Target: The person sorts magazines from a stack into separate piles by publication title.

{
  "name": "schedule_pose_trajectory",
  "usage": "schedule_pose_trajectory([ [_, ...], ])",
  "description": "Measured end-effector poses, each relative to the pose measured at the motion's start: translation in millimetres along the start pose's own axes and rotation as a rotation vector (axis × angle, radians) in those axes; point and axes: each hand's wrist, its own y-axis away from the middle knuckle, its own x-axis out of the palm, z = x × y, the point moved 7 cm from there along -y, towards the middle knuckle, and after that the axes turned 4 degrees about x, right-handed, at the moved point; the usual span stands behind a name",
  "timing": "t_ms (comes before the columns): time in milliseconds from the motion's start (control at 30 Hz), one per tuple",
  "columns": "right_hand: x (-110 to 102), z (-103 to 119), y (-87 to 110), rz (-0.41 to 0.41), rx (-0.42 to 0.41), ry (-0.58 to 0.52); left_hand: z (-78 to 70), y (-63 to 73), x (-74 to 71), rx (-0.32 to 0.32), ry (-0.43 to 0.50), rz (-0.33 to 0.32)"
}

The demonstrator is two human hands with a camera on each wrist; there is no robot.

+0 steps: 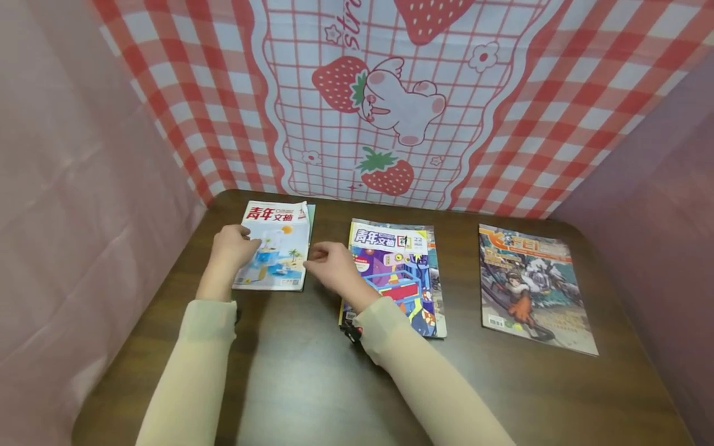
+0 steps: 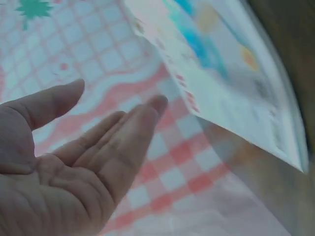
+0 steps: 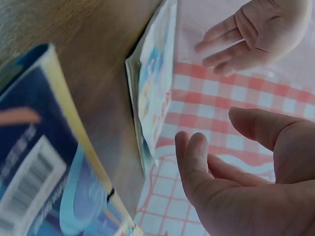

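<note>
On the left of the table lies a magazine (image 1: 281, 238) with a pale blue beach cover and red title, on top of at least one other whose edge shows at right. My left hand (image 1: 227, 254) is over its left edge, and in the left wrist view the thumb and fingers of that hand (image 2: 93, 152) are spread and hold nothing. Beside the same magazine's right edge is my right hand (image 1: 337, 269), fingers loosely bent and nothing between them. The right forearm passes over a purple magazine (image 1: 379, 263), hiding its lower left part.
The purple magazine rests on another magazine (image 1: 437, 297) in the middle. A magazine with an orange title (image 1: 530, 285) lies at the right of the brown table (image 1: 301, 371). A checked strawberry cloth (image 1: 390, 111) hangs behind, with pink cloth (image 1: 83, 186) at the left side.
</note>
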Motion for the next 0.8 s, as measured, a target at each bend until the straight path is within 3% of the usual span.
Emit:
schedule_pose_trajectory([
  [200, -20.3, -1.6, 13.4, -0.043, -0.036, -0.035, -29.8, 14.2, 12.2, 0.121, 0.091, 0.013],
  [400, -47.0, -3.2, 26.1, -0.118, -0.066, -0.039, -50.4, 25.8, 19.9, 0.203, 0.120, -0.011],
  [800, -93.1, -22.4, 64.1, -0.195, -0.030, -0.062, -70.5, 40.8, 47.7, 0.236, 0.270, 0.056],
])
